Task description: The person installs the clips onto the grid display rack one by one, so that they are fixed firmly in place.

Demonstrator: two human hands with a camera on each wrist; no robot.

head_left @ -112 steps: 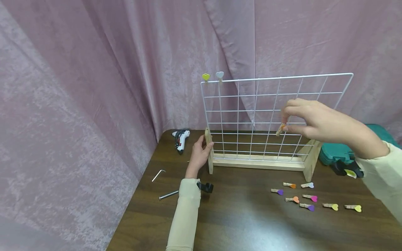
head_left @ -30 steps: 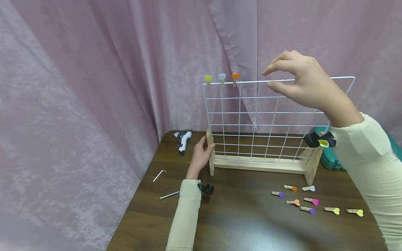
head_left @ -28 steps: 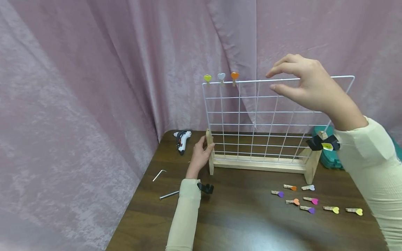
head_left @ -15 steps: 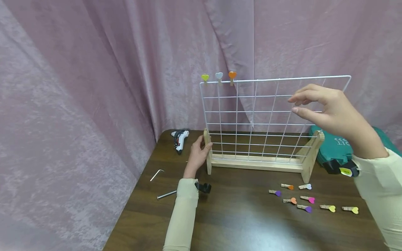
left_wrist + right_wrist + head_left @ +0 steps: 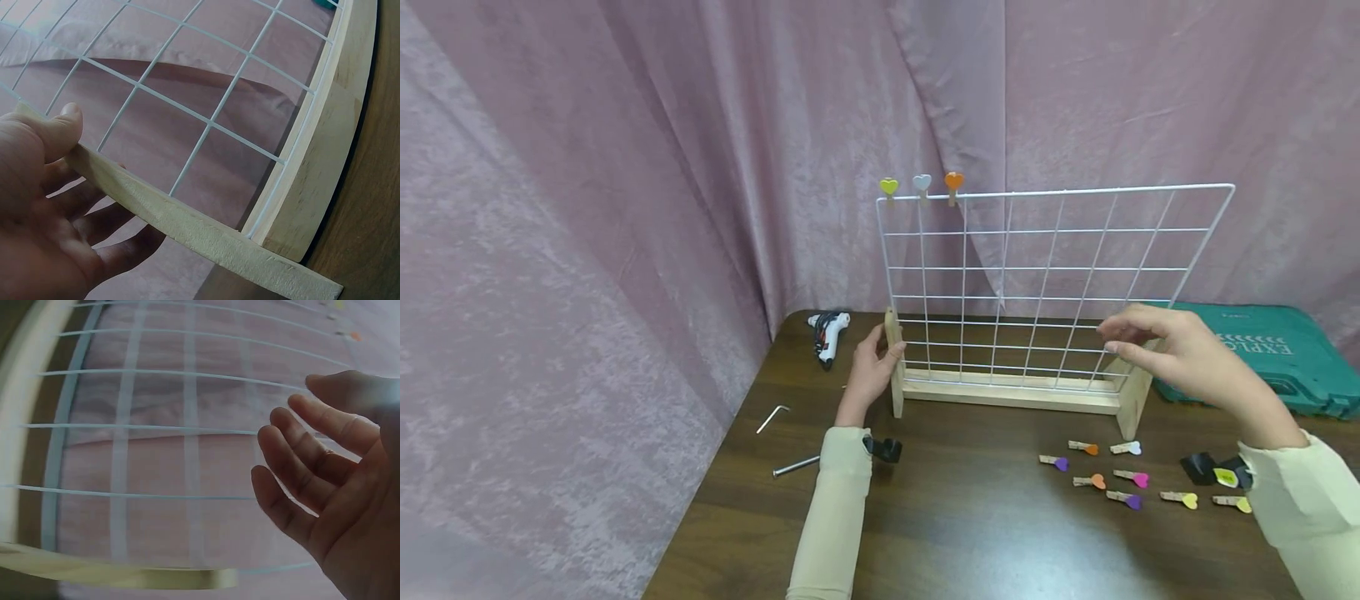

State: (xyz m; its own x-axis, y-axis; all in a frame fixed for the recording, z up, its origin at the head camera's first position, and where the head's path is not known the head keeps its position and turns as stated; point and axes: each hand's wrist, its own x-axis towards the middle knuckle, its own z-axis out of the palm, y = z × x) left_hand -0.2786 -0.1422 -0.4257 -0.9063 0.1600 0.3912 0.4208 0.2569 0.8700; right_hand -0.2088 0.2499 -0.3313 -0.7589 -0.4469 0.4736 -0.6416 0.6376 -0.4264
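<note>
A white wire grid [image 5: 1026, 231] stands upright in a pale wooden stand [image 5: 1015, 398]. My left hand [image 5: 868, 371] grips the stand's left side piece [image 5: 181, 225], thumb on one side and fingers behind it. Three heart clothespins sit along the grid's top wire at the left: yellow [image 5: 889, 187], white [image 5: 922, 182] and orange [image 5: 953, 182]. My right hand [image 5: 1187, 350], empty with relaxed, slightly bent fingers, is in front of the stand's right end. Below it on the table lie several more heart clothespins, among them a pink one [image 5: 1140, 480] and a purple one [image 5: 1132, 502].
A white glue gun [image 5: 830, 337] lies at the back left of the table [image 5: 970, 517]. Nearer are a hex key [image 5: 772, 418] and a metal bolt [image 5: 796, 467], partly behind the left sleeve. A green case [image 5: 1262, 350] lies right of the stand, before a pink curtain [image 5: 820, 150].
The right hand held the orange heart clothespin at first; that clothespin now sits on the top wire. The empty right hand has since come down from the top wire. The left hand keeps its grip.
</note>
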